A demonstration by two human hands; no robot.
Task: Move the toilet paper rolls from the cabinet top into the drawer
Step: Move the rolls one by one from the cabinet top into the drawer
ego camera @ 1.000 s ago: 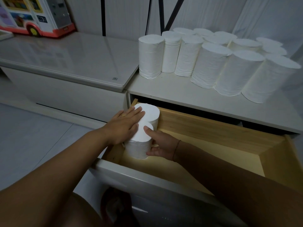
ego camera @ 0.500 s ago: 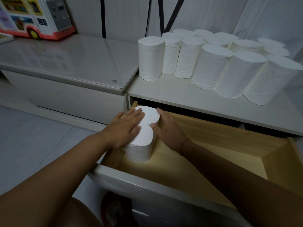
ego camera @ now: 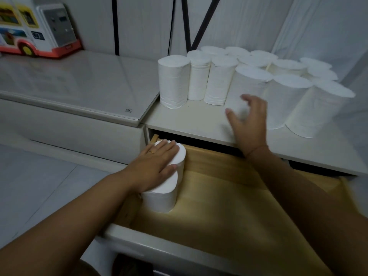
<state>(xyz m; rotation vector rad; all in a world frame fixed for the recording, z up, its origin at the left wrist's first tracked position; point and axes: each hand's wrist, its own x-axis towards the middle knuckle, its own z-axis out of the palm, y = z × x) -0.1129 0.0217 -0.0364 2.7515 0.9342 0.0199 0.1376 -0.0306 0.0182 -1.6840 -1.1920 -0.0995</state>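
Note:
Two white toilet paper rolls (ego camera: 162, 198) stand upright, one behind the other, in the left end of the open wooden drawer (ego camera: 229, 212). My left hand (ego camera: 155, 166) lies flat on their tops, fingers spread. Several more white rolls (ego camera: 173, 84) stand in a cluster on the white cabinet top (ego camera: 199, 122). My right hand (ego camera: 249, 120) is raised over the cabinet's front edge, blurred, fingers apart, just in front of one of the front rolls (ego camera: 247, 86) and holding nothing.
A lower white cabinet with a glossy top (ego camera: 79, 86) adjoins on the left, with a toy bus (ego camera: 35, 30) at its back. Black rods (ego camera: 205, 20) lean against the white wall behind the rolls. The drawer's right part shows bare wood.
My right hand left the rolls in the drawer and rose up and right to the cabinet top. My left hand stayed flat on the two rolls.

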